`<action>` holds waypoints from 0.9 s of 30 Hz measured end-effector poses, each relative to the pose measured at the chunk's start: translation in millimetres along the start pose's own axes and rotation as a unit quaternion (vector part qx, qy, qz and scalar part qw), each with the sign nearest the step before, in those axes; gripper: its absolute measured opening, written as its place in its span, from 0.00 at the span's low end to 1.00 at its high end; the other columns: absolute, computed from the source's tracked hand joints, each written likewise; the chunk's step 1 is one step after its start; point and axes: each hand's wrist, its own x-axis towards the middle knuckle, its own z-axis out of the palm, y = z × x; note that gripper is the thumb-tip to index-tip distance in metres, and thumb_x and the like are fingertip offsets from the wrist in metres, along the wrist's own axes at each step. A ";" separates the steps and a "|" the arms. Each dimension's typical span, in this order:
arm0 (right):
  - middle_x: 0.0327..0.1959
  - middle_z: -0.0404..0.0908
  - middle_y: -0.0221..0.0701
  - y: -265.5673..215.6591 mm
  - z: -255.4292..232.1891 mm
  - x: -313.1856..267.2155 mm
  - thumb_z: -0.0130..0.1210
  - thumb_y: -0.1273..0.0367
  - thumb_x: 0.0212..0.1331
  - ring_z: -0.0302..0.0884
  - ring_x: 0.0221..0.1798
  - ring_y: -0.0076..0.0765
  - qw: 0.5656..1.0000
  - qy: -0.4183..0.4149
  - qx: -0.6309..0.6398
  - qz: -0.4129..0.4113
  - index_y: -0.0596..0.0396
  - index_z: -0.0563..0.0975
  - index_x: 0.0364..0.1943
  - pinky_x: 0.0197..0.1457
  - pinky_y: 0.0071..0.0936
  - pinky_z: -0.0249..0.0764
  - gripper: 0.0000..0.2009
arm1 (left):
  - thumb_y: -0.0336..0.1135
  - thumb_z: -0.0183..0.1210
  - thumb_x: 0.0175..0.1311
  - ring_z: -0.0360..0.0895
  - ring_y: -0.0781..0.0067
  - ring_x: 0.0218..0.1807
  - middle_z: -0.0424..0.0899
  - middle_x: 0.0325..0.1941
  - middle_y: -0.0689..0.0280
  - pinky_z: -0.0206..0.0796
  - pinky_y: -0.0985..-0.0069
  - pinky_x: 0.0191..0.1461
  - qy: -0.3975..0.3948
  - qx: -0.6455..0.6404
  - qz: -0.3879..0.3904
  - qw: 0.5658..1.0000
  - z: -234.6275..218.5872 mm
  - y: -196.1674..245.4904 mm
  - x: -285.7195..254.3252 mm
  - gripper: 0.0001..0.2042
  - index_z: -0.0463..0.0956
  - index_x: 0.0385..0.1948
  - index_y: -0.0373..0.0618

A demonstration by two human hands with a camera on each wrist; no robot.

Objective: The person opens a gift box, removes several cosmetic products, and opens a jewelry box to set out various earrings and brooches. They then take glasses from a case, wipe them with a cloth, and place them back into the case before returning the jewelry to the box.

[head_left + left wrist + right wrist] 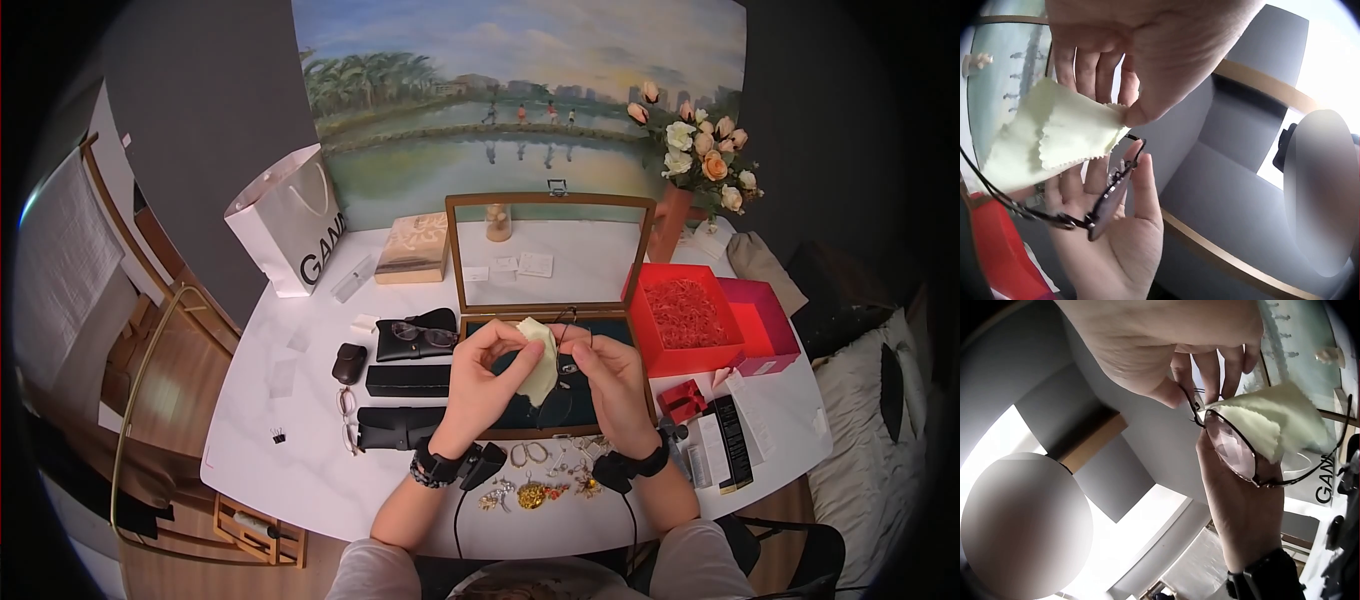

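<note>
In the head view, both hands are raised over the open wooden display box [465, 255]. My left hand [478, 385] pinches a pale yellow-green cleaning cloth [541, 372] with a zigzag edge, thumb against fingers. A pair of thin dark-framed eyeglasses [1230, 444] is in my right hand [618, 395], gripped near one end of the frame by thumb and fingers. One temple arm sticks out away from that hand. From the right wrist, the cloth [1291, 419] appears just behind the tinted lens; the left wrist view shows its folded layers hanging beside the frame.
Jewellery pieces [532, 494] lie along the front table edge. Left of the box are black cases [408, 380] and other eyeglasses [420, 334]. A red box [675, 365] with shredded filler, a flower vase [671, 225] and small cartons [733, 440] stand right; a white paper bag [285, 225] stands back left.
</note>
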 end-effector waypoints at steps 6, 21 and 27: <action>0.59 0.85 0.39 2.4 3.6 -1.8 0.58 0.72 0.75 0.79 0.59 0.25 1.000 -0.015 -0.023 -0.006 0.68 0.85 0.49 0.64 0.26 0.74 0.11 | 0.23 0.67 0.68 0.83 0.80 0.48 0.87 0.45 0.65 0.74 0.80 0.58 0.021 0.114 0.062 0.991 -0.4 0.3 -0.3 0.04 0.79 0.38 0.38; 0.43 0.89 0.31 7.3 0.2 -1.1 0.59 0.71 0.75 0.82 0.45 0.17 0.997 0.008 -0.071 0.024 0.68 0.85 0.51 0.51 0.18 0.78 0.12 | 0.27 0.61 0.75 0.81 0.89 0.42 0.87 0.40 0.68 0.73 0.88 0.44 0.066 -0.009 -0.004 0.998 0.9 -2.7 1.9 0.04 0.79 0.44 0.37; 0.46 0.90 0.32 10.4 0.7 -0.1 0.60 0.70 0.74 0.82 0.45 0.16 0.996 0.005 -0.083 0.030 0.68 0.86 0.50 0.52 0.18 0.78 0.12 | 0.25 0.61 0.75 0.81 0.90 0.41 0.87 0.39 0.69 0.72 0.88 0.42 0.082 -0.011 0.014 0.996 -4.0 -4.8 1.6 0.03 0.79 0.44 0.36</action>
